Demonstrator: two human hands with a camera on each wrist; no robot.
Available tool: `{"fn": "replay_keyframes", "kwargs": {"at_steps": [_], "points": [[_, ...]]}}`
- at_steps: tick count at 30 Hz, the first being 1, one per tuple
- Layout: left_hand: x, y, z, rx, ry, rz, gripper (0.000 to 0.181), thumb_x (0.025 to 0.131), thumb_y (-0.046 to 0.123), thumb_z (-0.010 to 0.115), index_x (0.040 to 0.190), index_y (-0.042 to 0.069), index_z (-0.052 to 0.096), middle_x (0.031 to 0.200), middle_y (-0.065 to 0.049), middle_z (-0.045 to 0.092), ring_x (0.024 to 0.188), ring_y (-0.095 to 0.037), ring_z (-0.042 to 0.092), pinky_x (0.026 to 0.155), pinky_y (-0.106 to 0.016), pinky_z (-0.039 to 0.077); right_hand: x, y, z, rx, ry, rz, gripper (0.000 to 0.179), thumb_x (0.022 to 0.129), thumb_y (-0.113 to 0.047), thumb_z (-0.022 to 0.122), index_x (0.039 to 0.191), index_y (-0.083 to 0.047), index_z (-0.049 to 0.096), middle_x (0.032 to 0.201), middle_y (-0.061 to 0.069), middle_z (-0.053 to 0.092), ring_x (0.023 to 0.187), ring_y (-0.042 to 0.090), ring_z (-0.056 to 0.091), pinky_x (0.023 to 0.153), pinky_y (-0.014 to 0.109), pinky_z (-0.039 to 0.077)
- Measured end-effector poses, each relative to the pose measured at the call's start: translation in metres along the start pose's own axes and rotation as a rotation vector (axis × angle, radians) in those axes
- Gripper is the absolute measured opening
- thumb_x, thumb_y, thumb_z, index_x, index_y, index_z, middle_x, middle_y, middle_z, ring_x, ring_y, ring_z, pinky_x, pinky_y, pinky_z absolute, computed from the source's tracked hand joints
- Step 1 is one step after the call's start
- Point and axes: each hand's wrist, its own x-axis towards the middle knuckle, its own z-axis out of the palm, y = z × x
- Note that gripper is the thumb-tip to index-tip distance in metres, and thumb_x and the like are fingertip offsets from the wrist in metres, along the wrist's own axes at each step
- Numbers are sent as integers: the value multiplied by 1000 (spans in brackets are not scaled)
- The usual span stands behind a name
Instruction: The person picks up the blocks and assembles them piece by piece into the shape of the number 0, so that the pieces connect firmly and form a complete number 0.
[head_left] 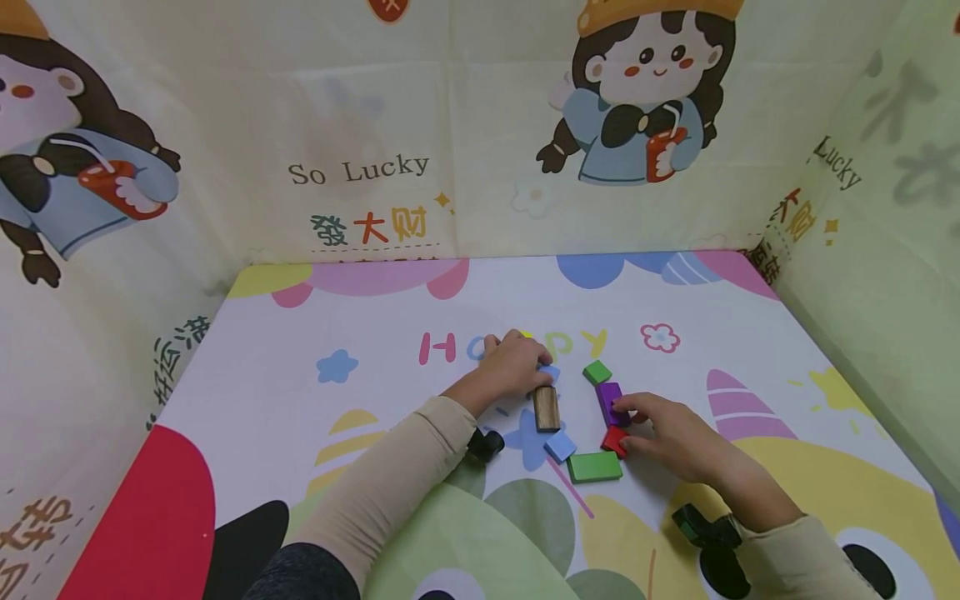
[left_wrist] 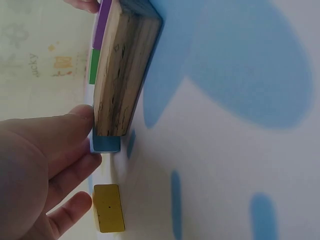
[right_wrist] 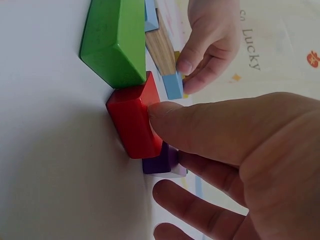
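Small coloured blocks form a ring on the printed table cover. At the far left of it, my left hand (head_left: 515, 363) pinches a light blue block (left_wrist: 106, 144) between thumb and fingers, at the end of a wood-grain block (head_left: 547, 409). My right hand (head_left: 671, 437) lies along the right side. Its thumb rests on a red block (right_wrist: 131, 117), while a forefinger touches the purple block (head_left: 610, 405). The other fingers stay loosely extended. A longer green block (head_left: 595, 467) and another light blue block (head_left: 559, 447) make up the near side.
A small green block (head_left: 597, 372) sits at the purple block's far end. Beyond the left fingers stands a yellow block (left_wrist: 109, 208). Printed cloth walls (head_left: 495, 125) rise behind and beside the table cover (head_left: 262, 375). Each wrist wears a black camera (head_left: 486, 446).
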Motion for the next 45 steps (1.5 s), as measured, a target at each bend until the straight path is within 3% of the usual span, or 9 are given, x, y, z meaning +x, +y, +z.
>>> {"fn": "replay_keyframes", "kwargs": {"at_steps": [30,39,45], "points": [[-1,1,1,4,11,-7,38,93,43,70,127,27,71,123,9,65,119,-18,45,92,-47,29,-1,0,1,-12,16,-28,46,86,-15,79,127,-2,63,120,12,64,104,32,61,90,53,50],[-2,-1,-8,-23,15,-28,39,96,40,67,132,26,67,130,9,62,123,-18,44,97,-48,29,-1,1,1,-15,18,-31,47,85,-16,80,127,-3,63,121,13,64,103,32,61,88,53,50],[-3,-8,-14,-55,27,-27,39,95,35,69,132,21,67,130,3,63,122,-20,48,100,-43,38,-1,0,2,-15,18,-31,46,85,-15,80,126,-3,63,121,12,64,104,31,61,89,53,50]]}}
